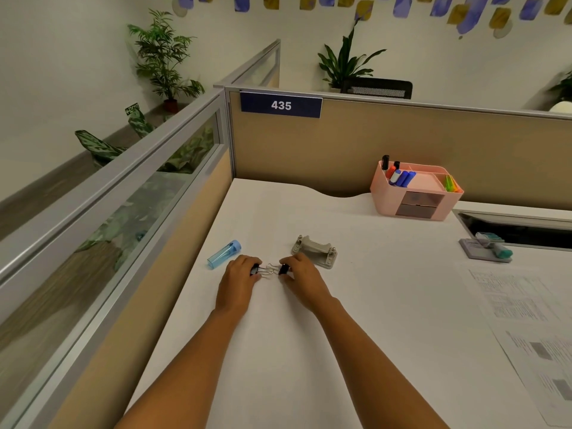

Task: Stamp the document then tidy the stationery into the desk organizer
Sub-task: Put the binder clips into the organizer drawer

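both hands rest on the white desk (288,366), toward its left side. the left hand (236,281) curls its fingers round and pinches a black binder clip (255,269). the right hand (301,278) pinches a second black clip (283,270). their wire handles meet between the hands, perhaps touching. a blue tube (224,253) lies just left of the left hand, and a grey hole punch (314,250) sits just behind the right. the pink organizer (382,193) stands at the back, well apart. the stamp (504,252) and document (520,301) lie far right.

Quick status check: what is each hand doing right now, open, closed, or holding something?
The left hand pinches the left binder clip.
The right hand pinches the right binder clip.
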`<state>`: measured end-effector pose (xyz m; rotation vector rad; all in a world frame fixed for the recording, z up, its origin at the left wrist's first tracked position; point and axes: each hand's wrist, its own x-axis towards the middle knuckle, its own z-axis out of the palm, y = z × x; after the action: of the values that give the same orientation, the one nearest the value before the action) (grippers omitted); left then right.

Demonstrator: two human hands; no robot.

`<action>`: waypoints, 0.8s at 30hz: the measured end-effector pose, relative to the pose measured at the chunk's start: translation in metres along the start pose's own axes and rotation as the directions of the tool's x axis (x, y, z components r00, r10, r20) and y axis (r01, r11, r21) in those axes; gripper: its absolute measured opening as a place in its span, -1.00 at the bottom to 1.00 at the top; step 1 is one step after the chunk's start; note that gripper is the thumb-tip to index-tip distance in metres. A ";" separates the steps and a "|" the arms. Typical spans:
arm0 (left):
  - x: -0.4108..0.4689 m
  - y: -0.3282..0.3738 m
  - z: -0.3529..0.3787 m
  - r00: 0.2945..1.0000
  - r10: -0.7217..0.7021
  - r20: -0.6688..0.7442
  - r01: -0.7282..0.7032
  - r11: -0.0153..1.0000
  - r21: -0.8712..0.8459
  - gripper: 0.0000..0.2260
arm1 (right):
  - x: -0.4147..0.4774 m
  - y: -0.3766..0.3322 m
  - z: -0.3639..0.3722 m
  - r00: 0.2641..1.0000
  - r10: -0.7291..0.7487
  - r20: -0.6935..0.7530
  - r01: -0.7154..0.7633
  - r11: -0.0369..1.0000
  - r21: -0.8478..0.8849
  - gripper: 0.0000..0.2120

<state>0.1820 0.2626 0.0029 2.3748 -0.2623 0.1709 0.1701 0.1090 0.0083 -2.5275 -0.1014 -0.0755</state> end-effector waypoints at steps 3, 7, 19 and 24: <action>-0.002 0.001 -0.005 1.000 0.018 0.005 -0.018 1.000 0.017 -0.74 | -0.004 -0.001 -0.003 0.978 0.196 -0.071 -0.167 0.941 0.295 -0.69; -0.006 0.006 -0.006 1.000 0.006 0.008 -0.006 0.999 0.041 -0.78 | -0.013 -0.006 -0.006 0.909 0.407 0.091 -0.324 0.551 0.769 -0.70; -0.006 0.034 -0.011 0.984 -0.177 -0.033 0.173 0.979 -0.105 -0.84 | -0.025 -0.022 -0.015 0.788 0.492 0.369 -0.223 -0.331 0.917 -0.94; -0.011 0.077 -0.014 0.998 -0.062 -0.031 0.054 0.979 -0.199 -0.83 | -0.026 -0.025 -0.019 0.788 0.495 0.365 -0.126 -0.451 0.883 -0.80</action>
<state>0.1523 0.2190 0.0611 2.1769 -0.1828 0.1543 0.1418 0.1170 0.0357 -0.5242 0.5794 -0.0068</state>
